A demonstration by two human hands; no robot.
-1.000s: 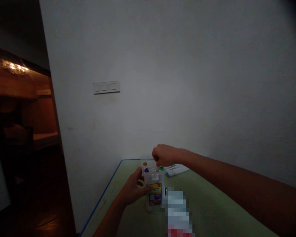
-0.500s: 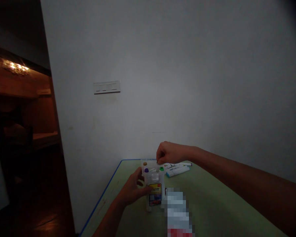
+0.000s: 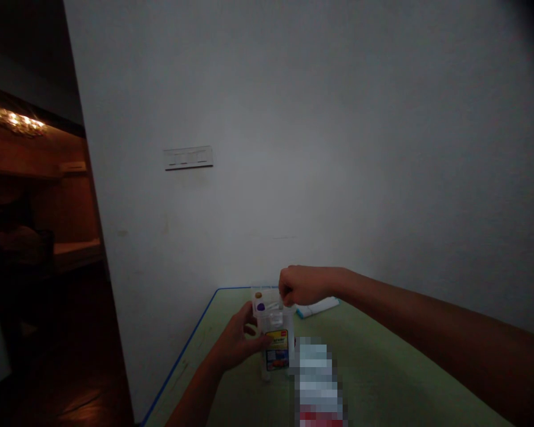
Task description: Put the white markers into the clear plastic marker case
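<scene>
A clear plastic marker box with a yellow and red label stands upright on the green table. Marker caps, one purple and one brown, show at its open top. My left hand grips the box from its left side. My right hand hovers with fingers closed over the top right of the box, pinching a marker that reaches down into the box; the dim light hides its colour.
White markers lie on the table behind the box, near the wall. A blurred-out object stands just right of the box. The table's blue left edge borders a dark doorway. A switch plate is on the wall.
My right hand went right toward the loose markers, then came back over the box top and dropped a little. The green cap seen earlier at the box top is now hidden by it.
</scene>
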